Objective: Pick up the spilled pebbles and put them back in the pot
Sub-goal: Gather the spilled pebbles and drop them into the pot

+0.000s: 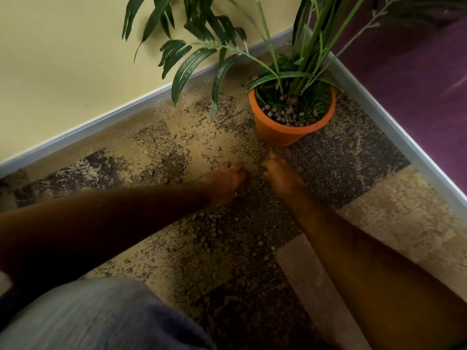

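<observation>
An orange plastic pot (283, 133) with a green palm stands in the corner of the carpet, and brown pebbles (284, 116) lie on its soil. More small brown pebbles (214, 222) are scattered over the carpet between my forearms, and a few pebbles (188, 137) lie further left of the pot. My left hand (226, 179) rests on the carpet just in front of the pot, fingers bent down onto the floor. My right hand (281, 173) lies close beside it, back up, fingers curled toward the pot's base. Both palms are hidden, so what they hold does not show.
Dark soil crumbs (222, 114) cover the patterned carpet left of the pot. A yellow wall (63, 59) with a grey skirting runs behind, and a purple wall (417, 72) closes the right side. Palm leaves (189, 64) hang over the floor. My knee in grey cloth (96, 317) is at the bottom left.
</observation>
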`<state>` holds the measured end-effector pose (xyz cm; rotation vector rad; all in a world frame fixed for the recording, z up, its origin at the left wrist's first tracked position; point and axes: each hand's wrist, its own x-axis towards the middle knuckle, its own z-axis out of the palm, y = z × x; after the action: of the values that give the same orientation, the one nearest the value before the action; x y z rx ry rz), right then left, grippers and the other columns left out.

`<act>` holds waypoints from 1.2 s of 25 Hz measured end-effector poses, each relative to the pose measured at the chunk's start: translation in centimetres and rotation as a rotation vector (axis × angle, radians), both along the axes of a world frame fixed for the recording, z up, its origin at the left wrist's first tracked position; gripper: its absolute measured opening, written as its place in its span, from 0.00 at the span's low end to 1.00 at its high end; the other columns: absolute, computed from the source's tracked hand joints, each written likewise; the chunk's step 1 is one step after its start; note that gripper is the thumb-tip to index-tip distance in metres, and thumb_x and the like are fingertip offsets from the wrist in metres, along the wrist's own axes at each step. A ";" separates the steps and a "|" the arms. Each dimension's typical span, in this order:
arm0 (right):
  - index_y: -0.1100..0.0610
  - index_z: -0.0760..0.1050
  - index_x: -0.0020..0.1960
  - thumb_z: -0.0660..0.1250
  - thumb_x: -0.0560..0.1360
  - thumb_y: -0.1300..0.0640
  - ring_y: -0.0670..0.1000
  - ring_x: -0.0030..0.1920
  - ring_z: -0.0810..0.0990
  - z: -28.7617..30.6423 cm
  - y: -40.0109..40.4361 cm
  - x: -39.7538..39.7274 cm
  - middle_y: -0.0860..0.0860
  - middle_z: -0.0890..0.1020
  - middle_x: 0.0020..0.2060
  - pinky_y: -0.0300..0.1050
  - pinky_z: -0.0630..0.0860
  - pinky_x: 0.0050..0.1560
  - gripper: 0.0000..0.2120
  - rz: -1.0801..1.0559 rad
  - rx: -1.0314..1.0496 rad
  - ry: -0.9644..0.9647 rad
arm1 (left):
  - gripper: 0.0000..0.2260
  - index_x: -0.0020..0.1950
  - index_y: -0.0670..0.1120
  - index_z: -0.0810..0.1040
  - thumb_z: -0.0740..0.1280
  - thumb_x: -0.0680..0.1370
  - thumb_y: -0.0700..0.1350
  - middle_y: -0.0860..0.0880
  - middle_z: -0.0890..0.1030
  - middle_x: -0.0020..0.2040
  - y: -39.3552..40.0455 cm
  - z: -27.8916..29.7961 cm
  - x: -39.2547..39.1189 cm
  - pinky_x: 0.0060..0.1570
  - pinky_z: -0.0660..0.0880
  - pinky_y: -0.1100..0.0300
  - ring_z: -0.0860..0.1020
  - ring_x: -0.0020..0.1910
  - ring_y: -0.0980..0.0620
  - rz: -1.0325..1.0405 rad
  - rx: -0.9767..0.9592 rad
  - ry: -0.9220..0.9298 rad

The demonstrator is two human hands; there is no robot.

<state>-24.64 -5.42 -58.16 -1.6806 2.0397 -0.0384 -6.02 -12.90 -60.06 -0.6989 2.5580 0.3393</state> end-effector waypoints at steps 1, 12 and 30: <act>0.62 0.75 0.67 0.60 0.80 0.69 0.60 0.74 0.66 0.2 0.1 -0.1 0.60 0.66 0.75 0.51 0.67 0.71 0.17 -0.001 0.010 0.001 | 0.33 0.80 0.49 0.58 0.69 0.78 0.51 0.44 0.56 0.79 0.3 -0.1 -0.1 0.62 0.75 0.47 0.64 0.73 0.38 -0.018 -0.007 -0.002; 0.55 0.80 0.48 0.73 0.75 0.60 0.45 0.42 0.77 -1.3 5.9 4.3 0.48 0.76 0.47 0.40 0.74 0.43 0.04 -0.110 -0.011 -0.465 | 0.14 0.64 0.47 0.76 0.68 0.78 0.43 0.46 0.74 0.63 0.0 0.1 0.5 0.51 0.74 0.57 0.76 0.58 0.47 -0.080 0.034 0.138; 0.57 0.83 0.51 0.72 0.77 0.60 0.48 0.40 0.81 -1.8 7.0 6.1 0.51 0.84 0.47 0.43 0.82 0.39 0.04 -0.351 0.024 -0.632 | 0.08 0.51 0.48 0.77 0.72 0.74 0.41 0.50 0.73 0.51 -2.5 0.9 3.0 0.37 0.68 0.62 0.73 0.45 0.53 0.122 0.079 0.058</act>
<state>-18.54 1.56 -60.00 -1.0808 1.7894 -0.5825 -3.03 -15.44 -59.20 -0.8290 2.5463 0.5046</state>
